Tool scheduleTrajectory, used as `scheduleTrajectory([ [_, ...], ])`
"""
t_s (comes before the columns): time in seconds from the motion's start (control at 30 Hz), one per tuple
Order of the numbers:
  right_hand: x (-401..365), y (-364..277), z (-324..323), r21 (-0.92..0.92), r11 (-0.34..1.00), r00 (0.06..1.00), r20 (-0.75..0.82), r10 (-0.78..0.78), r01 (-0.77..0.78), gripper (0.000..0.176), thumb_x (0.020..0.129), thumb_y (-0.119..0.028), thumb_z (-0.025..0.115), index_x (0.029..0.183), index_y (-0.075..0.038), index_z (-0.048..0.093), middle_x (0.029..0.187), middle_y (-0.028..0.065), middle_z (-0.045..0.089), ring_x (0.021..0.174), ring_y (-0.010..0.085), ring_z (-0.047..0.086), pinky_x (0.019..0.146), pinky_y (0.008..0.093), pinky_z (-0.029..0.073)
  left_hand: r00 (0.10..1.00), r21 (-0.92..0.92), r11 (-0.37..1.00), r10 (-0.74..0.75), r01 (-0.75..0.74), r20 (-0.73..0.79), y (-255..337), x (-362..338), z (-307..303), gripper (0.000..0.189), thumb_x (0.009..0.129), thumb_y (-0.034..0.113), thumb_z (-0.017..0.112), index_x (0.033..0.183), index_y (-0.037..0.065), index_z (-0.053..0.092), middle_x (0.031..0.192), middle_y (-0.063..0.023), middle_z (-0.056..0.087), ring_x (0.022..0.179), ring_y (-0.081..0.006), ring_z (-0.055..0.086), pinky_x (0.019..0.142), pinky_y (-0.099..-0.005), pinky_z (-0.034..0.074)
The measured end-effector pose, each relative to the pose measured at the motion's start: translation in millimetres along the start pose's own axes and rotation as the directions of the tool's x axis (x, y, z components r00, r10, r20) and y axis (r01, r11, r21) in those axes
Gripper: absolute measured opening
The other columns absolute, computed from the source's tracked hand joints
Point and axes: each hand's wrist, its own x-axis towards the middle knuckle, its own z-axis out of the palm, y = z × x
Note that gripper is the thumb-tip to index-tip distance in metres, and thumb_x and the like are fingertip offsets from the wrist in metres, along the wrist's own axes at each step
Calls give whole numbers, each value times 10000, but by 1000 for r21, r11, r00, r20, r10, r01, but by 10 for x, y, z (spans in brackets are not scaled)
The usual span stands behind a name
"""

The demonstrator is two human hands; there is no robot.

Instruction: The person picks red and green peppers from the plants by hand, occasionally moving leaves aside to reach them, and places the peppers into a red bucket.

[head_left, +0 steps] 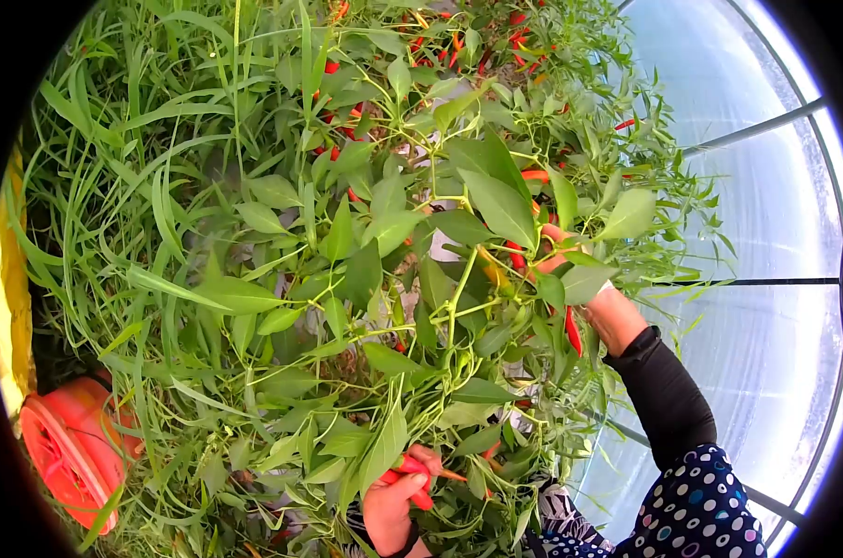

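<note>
A leafy chilli plant [421, 279] fills the middle of the view, with red chillies [347, 126] hanging among its leaves. My left hand [384, 511] is at the bottom centre, closed on a small bunch of picked red chillies [412, 470]. My right hand [612, 312], in a black sleeve under a dotted one, reaches into the foliage from the right. Its fingertips pinch around a red chilli [517, 256] on the plant, and leaves hide part of the fingers. Another red chilli [573, 330] hangs just below that wrist.
An orange-red bucket [68, 446] lies at the lower left among long grass [142, 186]. A yellow strip [7, 279] runs along the left edge. A translucent greenhouse sheet with metal rods [765, 126] stands close on the right.
</note>
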Motion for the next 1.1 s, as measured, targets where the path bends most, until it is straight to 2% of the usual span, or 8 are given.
scheduleTrajectory([
  [0.1,-85,-47,-113,712,662,971,204,121,-232,281,883,-41,456,1154,-95,501,1072,33,569,948,140,558,840,315,458,999,4,1000,19,-19,-30,-27,5,9,267,618,86,605,850,-32,546,743,-151,568,740,-269,540,714,-390,430],
  [0.4,-930,-541,-63,403,915,996,-69,47,-16,256,690,-6,609,944,5,579,784,1,589,618,90,527,573,231,444,989,2,989,146,-146,-23,-65,55,0,285,619,127,634,844,-31,560,720,-132,575,713,-269,542,716,-396,435],
  [0.43,-1026,-498,-111,349,922,985,14,174,-168,239,686,-9,609,923,10,580,787,6,595,649,91,536,586,242,449,991,56,989,134,-135,23,-50,34,-70,294,631,102,625,886,-27,560,778,-138,582,735,-266,549,710,-383,436],
  [0.53,-1210,-286,-156,-11,974,955,-197,-222,225,229,681,-22,625,906,2,594,765,23,619,651,100,556,588,267,459,984,191,980,81,-51,-156,-197,-124,-222,297,722,114,598,989,-4,545,865,-132,590,779,-266,558,731,-380,440],
  [0.67,-1466,-433,-458,280,926,965,-3,263,-252,246,685,-17,647,925,8,597,753,24,608,652,84,534,585,243,440,998,-142,990,15,-6,63,-290,-529,48,249,748,152,587,950,13,545,880,-99,570,1006,-280,510,877,-384,380],
  [0.73,-1558,-196,-463,442,846,936,-39,349,-297,220,695,-7,616,912,19,593,719,12,579,628,81,524,571,232,435,997,-40,999,34,-31,73,-325,-679,259,255,764,207,609,951,39,563,867,-92,574,1081,-330,469,923,-438,340],
  [0.97,-1671,-240,-727,640,683,908,54,416,-351,223,673,32,558,891,-13,550,658,6,523,433,92,449,406,223,369,994,33,993,109,-110,28,-123,-1162,1039,238,769,170,616,942,19,553,1210,-163,492,1163,-268,427,1006,-372,278],
  [1.1,-1686,-139,-840,665,667,914,61,401,-337,266,677,33,561,937,-14,528,653,11,512,419,93,427,385,219,348,988,51,986,156,-156,-4,-168,-1389,1194,218,803,155,591,966,15,553,1152,-148,525,1099,-253,480,974,-360,324],
])
